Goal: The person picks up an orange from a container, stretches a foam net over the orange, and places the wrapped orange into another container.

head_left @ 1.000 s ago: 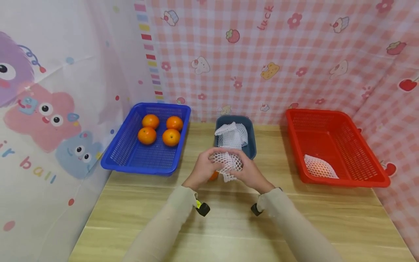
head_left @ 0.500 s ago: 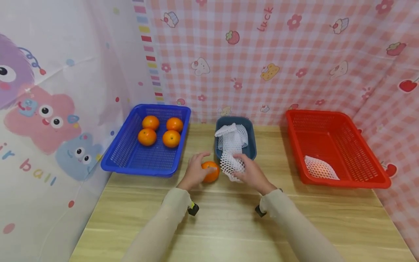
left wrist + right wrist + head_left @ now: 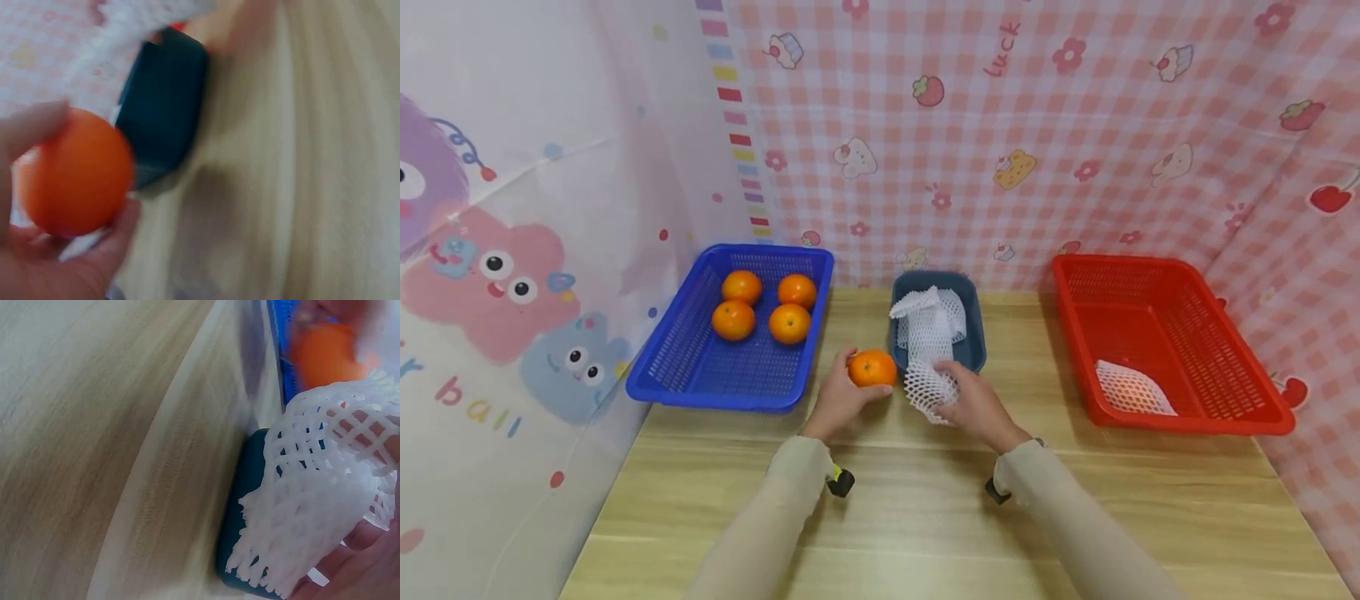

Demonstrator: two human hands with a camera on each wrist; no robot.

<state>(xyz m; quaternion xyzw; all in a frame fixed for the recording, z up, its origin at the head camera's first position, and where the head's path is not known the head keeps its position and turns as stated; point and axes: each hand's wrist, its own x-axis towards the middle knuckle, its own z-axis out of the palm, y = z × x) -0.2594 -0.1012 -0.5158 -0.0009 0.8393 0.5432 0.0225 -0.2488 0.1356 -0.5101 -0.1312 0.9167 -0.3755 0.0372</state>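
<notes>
Holding an orange (image 3: pixel 872 367) in our left hand (image 3: pixel 837 397), fingers and thumb round it, we grip a net (image 3: pixel 927 388) in our right hand (image 3: pixel 977 407), the hands apart. The orange is between the blue basket (image 3: pixel 715 375) and the bin (image 3: pixel 976 350), probably off the table (image 3: pixel 910 525), though the left wrist view is blurred. Four oranges (image 3: pixel 789 323) sit in the blue basket, a netted fruit (image 3: pixel 1133 390) in the red basket (image 3: pixel 1150 333).
</notes>
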